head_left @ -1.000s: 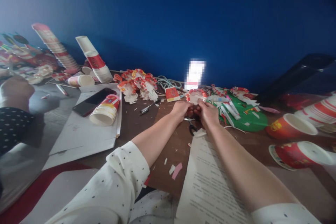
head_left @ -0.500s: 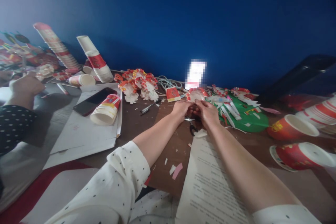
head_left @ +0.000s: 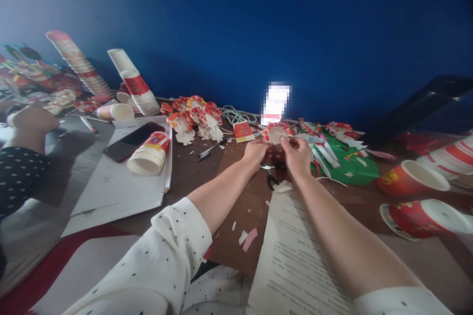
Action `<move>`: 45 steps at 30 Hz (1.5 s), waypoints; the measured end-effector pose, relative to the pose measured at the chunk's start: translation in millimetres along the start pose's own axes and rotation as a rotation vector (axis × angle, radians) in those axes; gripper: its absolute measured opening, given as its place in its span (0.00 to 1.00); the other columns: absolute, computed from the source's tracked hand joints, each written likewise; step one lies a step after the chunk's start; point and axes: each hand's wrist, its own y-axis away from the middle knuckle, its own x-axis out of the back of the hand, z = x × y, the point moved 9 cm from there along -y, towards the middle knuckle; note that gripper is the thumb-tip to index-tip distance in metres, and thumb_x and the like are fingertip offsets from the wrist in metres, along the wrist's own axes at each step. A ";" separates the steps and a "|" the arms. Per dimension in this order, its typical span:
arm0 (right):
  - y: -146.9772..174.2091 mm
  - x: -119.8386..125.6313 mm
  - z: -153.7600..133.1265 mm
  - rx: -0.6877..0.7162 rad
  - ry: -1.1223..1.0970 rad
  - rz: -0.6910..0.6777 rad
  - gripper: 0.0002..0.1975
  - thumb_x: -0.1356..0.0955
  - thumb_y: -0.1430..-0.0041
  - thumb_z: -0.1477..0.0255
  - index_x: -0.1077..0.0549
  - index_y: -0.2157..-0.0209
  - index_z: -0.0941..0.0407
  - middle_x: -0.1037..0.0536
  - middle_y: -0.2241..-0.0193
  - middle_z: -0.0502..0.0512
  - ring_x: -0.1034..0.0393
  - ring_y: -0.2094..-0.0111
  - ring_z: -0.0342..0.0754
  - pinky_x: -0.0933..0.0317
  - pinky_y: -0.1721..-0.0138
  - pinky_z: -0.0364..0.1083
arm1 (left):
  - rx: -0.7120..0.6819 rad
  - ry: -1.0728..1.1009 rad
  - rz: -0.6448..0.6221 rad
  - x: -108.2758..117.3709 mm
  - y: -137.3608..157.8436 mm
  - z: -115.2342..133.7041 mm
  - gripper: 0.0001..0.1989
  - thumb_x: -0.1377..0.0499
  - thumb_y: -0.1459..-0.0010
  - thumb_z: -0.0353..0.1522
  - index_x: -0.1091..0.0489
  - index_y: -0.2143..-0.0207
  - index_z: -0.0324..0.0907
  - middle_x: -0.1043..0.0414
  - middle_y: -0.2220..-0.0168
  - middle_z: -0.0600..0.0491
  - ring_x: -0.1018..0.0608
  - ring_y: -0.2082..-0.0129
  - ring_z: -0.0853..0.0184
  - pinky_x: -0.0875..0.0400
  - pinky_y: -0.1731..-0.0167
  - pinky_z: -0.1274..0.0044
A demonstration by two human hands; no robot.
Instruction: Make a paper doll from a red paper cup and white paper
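Observation:
Between my two hands is a paper-cup cutout with a pale centre and a red-and-white curled rim, held upright. My left hand pinches its lower left edge. At the lower right edge, the thumb and fingers of my right hand are closed on it. Some fingertips are hidden behind the cutout and the other fingers. Scissors with a dark handle lie partly under my hands. Just beyond stands a bright, pixelated phone screen. A red cut cup piece lies left of my hands.
Finished-looking curled cutouts are heaped at the back. A green mat with tubes and scraps lies right. Paper cups stand at far right. Left are stacked cups, a dark phone, printed paper in front, and another person's hand.
My right hand has shifted slightly right and its thumb now points up against the cutout's edge. The other person's hand at far left has moved a little left.

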 end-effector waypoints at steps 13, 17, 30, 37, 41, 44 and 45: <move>-3.3 4.5 1.2 0.005 0.014 0.024 0.20 0.30 0.54 0.55 0.30 0.68 0.57 0.25 0.73 0.53 0.33 0.82 0.43 0.37 0.83 0.43 | 0.026 0.019 -0.030 -2.5 0.1 -0.2 0.07 0.38 0.55 0.24 0.34 0.80 0.37 0.36 0.83 0.57 0.33 0.84 0.76 0.37 0.81 0.82; -1.5 -5.6 8.9 -0.068 -0.063 -0.061 0.23 0.27 0.59 0.56 0.30 0.65 0.56 0.25 0.72 0.52 0.31 0.80 0.45 0.34 0.82 0.45 | 0.035 0.022 -0.028 -2.3 1.1 0.3 0.08 0.39 0.53 0.23 0.35 0.80 0.38 0.35 0.84 0.57 0.33 0.84 0.76 0.37 0.82 0.83; 4.2 -12.5 18.2 -0.149 -0.080 -0.072 0.10 0.30 0.55 0.62 0.30 0.76 0.54 0.26 0.83 0.51 0.32 0.82 0.48 0.36 0.82 0.46 | -0.053 -0.098 -0.187 -17.9 8.0 3.5 0.10 0.37 0.51 0.32 0.32 0.67 0.39 0.28 0.77 0.54 0.27 0.81 0.72 0.33 0.79 0.81; 12.2 -21.2 9.3 -0.134 -0.104 -0.164 0.13 0.29 0.56 0.62 0.28 0.71 0.56 0.28 0.84 0.48 0.35 0.86 0.45 0.40 0.86 0.43 | -0.364 -0.310 0.018 2.3 0.9 26.9 0.25 0.35 0.53 0.34 0.32 0.51 0.41 0.25 0.60 0.49 0.23 0.63 0.67 0.31 0.64 0.79; 17.1 -25.8 2.0 -0.135 -0.123 -0.200 0.13 0.28 0.57 0.64 0.28 0.70 0.56 0.30 0.85 0.47 0.35 0.86 0.45 0.40 0.85 0.43 | -0.541 -0.348 -0.047 0.9 3.3 46.5 0.26 0.37 0.51 0.30 0.33 0.48 0.42 0.28 0.51 0.49 0.27 0.52 0.67 0.35 0.53 0.81; 18.0 -28.1 0.4 -0.127 -0.126 -0.212 0.13 0.28 0.57 0.64 0.28 0.70 0.56 0.31 0.85 0.47 0.36 0.86 0.45 0.39 0.85 0.43 | -0.614 -0.419 -0.101 -3.0 9.1 55.8 0.23 0.38 0.50 0.29 0.30 0.49 0.45 0.27 0.51 0.52 0.26 0.52 0.68 0.37 0.51 0.81; 18.1 -29.0 0.3 -0.123 -0.127 -0.218 0.13 0.28 0.57 0.65 0.29 0.70 0.56 0.31 0.85 0.47 0.36 0.85 0.45 0.38 0.84 0.43 | -0.619 -0.446 -0.103 -3.3 10.2 57.3 0.22 0.38 0.50 0.29 0.29 0.50 0.46 0.26 0.53 0.53 0.26 0.53 0.68 0.37 0.51 0.81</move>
